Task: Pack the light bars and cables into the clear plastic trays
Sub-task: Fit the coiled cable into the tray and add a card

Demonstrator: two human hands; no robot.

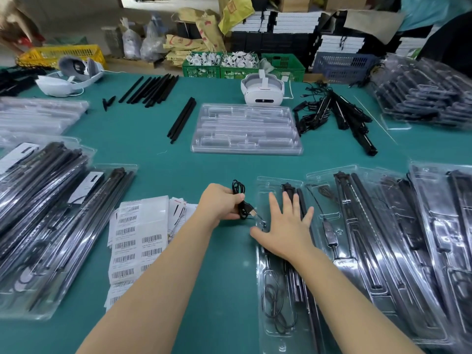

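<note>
Nearest to me, my right hand (283, 223) lies flat with fingers straight and spread, pressing down on the clear plastic tray (264, 290) at the near right of the green table (217, 162). A black light bar (301, 282) already sits in that tray, running under my palm, with a loose loop of thin cable (275, 302) lower down in it. Just to the left, my left hand (219, 203) is curled round a small coiled USB cable (240, 200), its plug pointing toward the tray's edge.

As I judge it, the step in hand is seating this coil into its pocket. I should keep the right palm down so the light tray does not skid, hold the coil tight so no loop springs out, and feed the plug in first, then press until it sits below the rim.

Beside the left forearm lies a heap of barcode label sheets (138, 238). Filled trays are stacked to the far left (51, 213) and right (396, 238). Further out an empty tray (245, 129) waits mid-table, with loose black bars (150, 89) beyond it, a tangle of bars with cables (339, 116) to its right, and a white headset (261, 89) behind it.
</note>
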